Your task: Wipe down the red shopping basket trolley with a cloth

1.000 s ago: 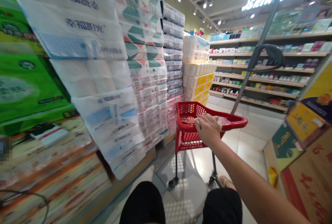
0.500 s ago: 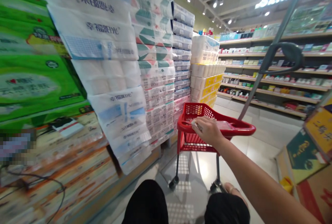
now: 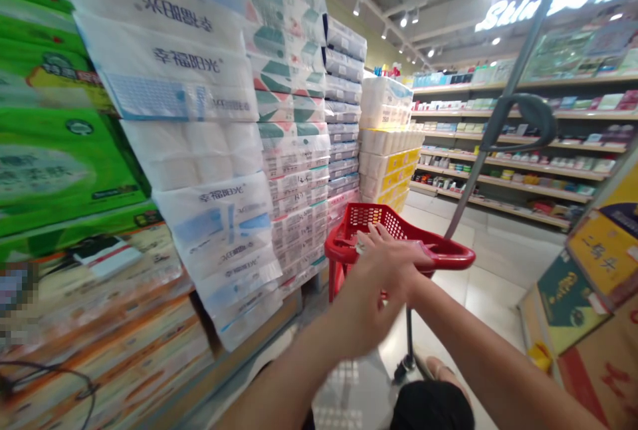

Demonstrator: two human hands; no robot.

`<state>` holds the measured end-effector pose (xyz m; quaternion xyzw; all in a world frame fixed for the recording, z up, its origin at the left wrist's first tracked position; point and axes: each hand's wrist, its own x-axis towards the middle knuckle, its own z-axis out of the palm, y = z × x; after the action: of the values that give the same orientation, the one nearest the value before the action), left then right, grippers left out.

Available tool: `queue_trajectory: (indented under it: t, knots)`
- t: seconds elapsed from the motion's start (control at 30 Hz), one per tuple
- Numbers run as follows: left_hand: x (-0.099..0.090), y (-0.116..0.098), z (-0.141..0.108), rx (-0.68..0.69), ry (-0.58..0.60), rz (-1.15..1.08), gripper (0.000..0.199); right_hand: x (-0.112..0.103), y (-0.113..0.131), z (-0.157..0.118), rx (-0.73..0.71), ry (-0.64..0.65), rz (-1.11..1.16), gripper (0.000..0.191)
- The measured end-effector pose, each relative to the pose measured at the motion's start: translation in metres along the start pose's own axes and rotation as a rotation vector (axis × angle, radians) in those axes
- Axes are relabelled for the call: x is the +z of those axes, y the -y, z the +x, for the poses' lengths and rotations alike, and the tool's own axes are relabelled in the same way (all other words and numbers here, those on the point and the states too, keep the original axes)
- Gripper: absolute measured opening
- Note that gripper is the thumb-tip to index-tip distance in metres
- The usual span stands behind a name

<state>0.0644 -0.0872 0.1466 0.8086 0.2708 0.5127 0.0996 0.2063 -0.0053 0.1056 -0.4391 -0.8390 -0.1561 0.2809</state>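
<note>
A small red shopping cart stands in front of me, its plastic basket perforated. My right hand is at the cart's handle, fingers closed around it, though the left hand covers much of it. From the lower left my left hand reaches across, fingers stretched out over the right hand and handle, thumb apart. A small whitish thing shows by the fingers; I cannot make it out. A grey pole with a looped grip rises at the cart's right side.
Stacked toilet paper packs line the left, beside green tissue packs. White and yellow packs stand past the cart. Stocked shelves fill the back. Cardboard boxes stand on the right; pale floor tiles run between.
My left hand has come into view from below and reached over the right hand at the handle. The cart sits slightly further left in view.
</note>
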Motion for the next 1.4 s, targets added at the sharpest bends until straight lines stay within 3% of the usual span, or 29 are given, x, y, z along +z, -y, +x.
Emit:
queue_trajectory:
  t: [0.13, 0.23, 0.3, 0.43, 0.5, 0.6, 0.67, 0.87, 1.07, 1.27, 1.4]
  knots:
    - [-0.004, 0.068, 0.03, -0.25, -0.043, 0.404, 0.036, 0.002, 0.01, -0.011, -0.014, 0.009, -0.115, 0.045]
    - [0.002, 0.115, 0.023, -0.273, 0.099, 0.639, 0.042, -0.003, 0.009, -0.007, -0.089, -0.001, -0.103, 0.037]
    - [0.01, 0.131, 0.014, -0.265, 0.083, 0.668, 0.046, -0.008, 0.004, 0.007, -0.075, 0.085, -0.099, 0.024]
    - [0.022, 0.134, 0.005, -0.209, 0.057, 0.693, 0.047, -0.007, -0.003, 0.032, -0.003, 0.337, -0.17, 0.023]
    - [0.024, 0.132, 0.005, -0.201, 0.048, 0.709, 0.048, 0.0, 0.002, 0.027, 0.074, 0.264, -0.183, 0.026]
    - [0.027, 0.131, 0.004, -0.204, -0.016, 0.718, 0.046, 0.011, 0.014, 0.002, 0.129, -0.055, -0.185, 0.025]
    - [0.029, 0.132, 0.002, -0.196, -0.057, 0.71, 0.046, 0.015, 0.019, -0.01, 0.104, -0.17, -0.183, 0.023]
    - [0.036, 0.133, 0.002, -0.196, -0.064, 0.643, 0.049, 0.011, 0.017, 0.005, 0.193, 0.023, -0.193, 0.028]
    - [0.039, 0.138, -0.002, -0.142, -0.152, 0.482, 0.046, 0.023, 0.019, -0.013, 0.091, -0.193, -0.205, 0.031]
    - [0.043, 0.137, -0.005, -0.141, -0.178, 0.415, 0.046, 0.009, 0.022, 0.011, 0.249, 0.169, -0.183, 0.033]
    - [0.046, 0.138, -0.008, -0.113, -0.237, 0.364, 0.044, 0.009, 0.025, 0.001, 0.207, -0.001, -0.193, 0.034]
